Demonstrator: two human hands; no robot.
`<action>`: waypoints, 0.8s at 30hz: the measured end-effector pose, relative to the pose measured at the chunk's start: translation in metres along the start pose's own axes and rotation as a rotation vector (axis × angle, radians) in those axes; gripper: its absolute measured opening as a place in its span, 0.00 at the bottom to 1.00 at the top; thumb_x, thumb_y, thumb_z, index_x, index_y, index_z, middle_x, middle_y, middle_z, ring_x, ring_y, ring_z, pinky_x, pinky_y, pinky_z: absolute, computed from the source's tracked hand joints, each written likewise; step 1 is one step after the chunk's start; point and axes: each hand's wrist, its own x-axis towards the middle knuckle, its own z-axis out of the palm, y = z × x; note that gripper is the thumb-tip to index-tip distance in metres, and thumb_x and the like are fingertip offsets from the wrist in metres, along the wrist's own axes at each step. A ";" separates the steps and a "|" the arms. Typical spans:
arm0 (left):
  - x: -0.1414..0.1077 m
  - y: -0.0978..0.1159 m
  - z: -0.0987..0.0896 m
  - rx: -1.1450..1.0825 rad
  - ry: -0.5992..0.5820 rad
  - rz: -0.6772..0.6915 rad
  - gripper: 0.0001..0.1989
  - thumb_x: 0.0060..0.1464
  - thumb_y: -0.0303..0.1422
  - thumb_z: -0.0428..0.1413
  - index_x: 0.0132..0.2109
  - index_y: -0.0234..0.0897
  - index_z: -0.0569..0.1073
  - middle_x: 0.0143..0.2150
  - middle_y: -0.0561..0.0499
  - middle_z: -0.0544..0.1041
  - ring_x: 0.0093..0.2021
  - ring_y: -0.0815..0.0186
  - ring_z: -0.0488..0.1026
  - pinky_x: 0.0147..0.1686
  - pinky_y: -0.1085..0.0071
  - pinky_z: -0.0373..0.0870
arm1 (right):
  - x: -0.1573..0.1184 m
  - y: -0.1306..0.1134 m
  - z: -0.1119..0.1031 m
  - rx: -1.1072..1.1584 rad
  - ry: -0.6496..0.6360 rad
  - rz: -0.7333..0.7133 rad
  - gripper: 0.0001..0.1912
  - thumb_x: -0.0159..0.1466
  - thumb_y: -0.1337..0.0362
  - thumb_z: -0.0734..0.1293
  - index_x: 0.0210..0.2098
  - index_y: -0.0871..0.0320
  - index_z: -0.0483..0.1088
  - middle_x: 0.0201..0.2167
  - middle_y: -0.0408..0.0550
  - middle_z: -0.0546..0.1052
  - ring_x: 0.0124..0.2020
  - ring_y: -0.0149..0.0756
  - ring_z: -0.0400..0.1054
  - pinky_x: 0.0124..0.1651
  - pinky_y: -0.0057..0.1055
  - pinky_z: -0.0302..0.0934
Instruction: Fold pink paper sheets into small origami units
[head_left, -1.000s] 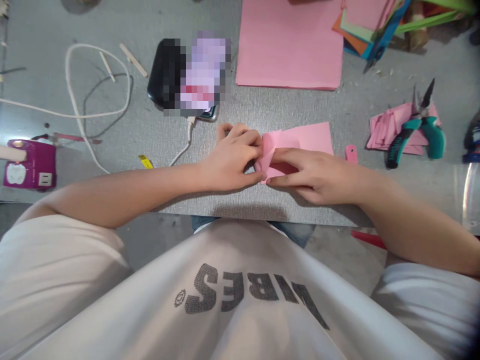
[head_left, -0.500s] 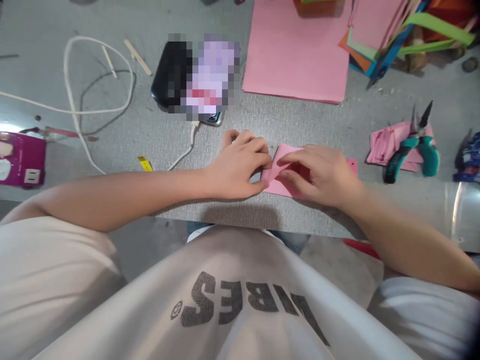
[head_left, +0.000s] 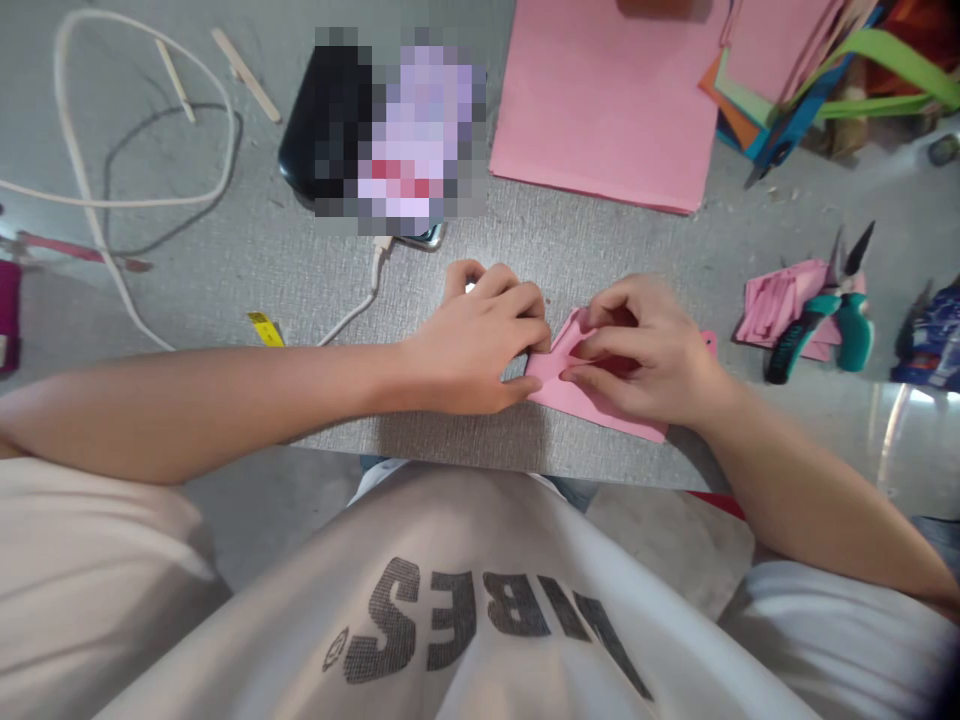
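A small piece of pink paper (head_left: pixel 611 412) lies on the grey table near its front edge, with part of it folded up. My left hand (head_left: pixel 484 340) rests at the paper's left end, its index finger and thumb on that edge and the other fingers curled. From the right, my right hand (head_left: pixel 651 350) pinches the raised fold between thumb and fingertips. That hand covers much of the paper's right part.
Teal-handled pliers (head_left: pixel 853 330) lie over cut pink strips (head_left: pixel 780 300) at right. Farther back are large pink sheets (head_left: pixel 600 100) and a blurred phone (head_left: pixel 420 140) beside a black case (head_left: pixel 326 130). A white cable (head_left: pixel 352 325) and wooden sticks (head_left: pixel 246 75) are at left.
The pink paper has turned so its right end sits nearer the table's front edge, and its upper part now stands up in a fold. My right fingers have shifted along it.
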 end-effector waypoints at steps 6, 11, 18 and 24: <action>-0.001 -0.001 0.001 0.010 0.011 0.016 0.09 0.66 0.41 0.69 0.48 0.43 0.84 0.55 0.42 0.81 0.64 0.40 0.68 0.67 0.34 0.57 | -0.002 0.004 -0.003 -0.147 -0.079 -0.047 0.07 0.74 0.54 0.77 0.49 0.44 0.84 0.44 0.46 0.86 0.46 0.50 0.78 0.53 0.52 0.63; -0.002 -0.001 0.002 -0.004 0.013 0.022 0.09 0.67 0.42 0.68 0.48 0.43 0.84 0.55 0.42 0.81 0.64 0.40 0.68 0.68 0.33 0.57 | -0.003 0.007 -0.003 -0.181 -0.142 -0.049 0.04 0.76 0.57 0.73 0.44 0.45 0.83 0.38 0.43 0.86 0.43 0.47 0.77 0.53 0.51 0.57; 0.001 -0.001 0.007 -0.029 0.047 -0.008 0.08 0.68 0.42 0.68 0.48 0.44 0.85 0.52 0.43 0.79 0.63 0.40 0.69 0.70 0.30 0.57 | 0.000 0.003 0.000 -0.160 -0.167 0.004 0.09 0.78 0.56 0.69 0.51 0.46 0.83 0.33 0.42 0.84 0.38 0.44 0.76 0.54 0.51 0.56; 0.002 0.001 0.005 -0.019 0.034 -0.023 0.09 0.68 0.42 0.68 0.48 0.44 0.86 0.51 0.43 0.78 0.63 0.41 0.69 0.71 0.30 0.57 | 0.002 0.002 0.000 -0.153 -0.125 0.020 0.08 0.77 0.53 0.72 0.45 0.47 0.82 0.32 0.41 0.85 0.36 0.43 0.76 0.53 0.50 0.57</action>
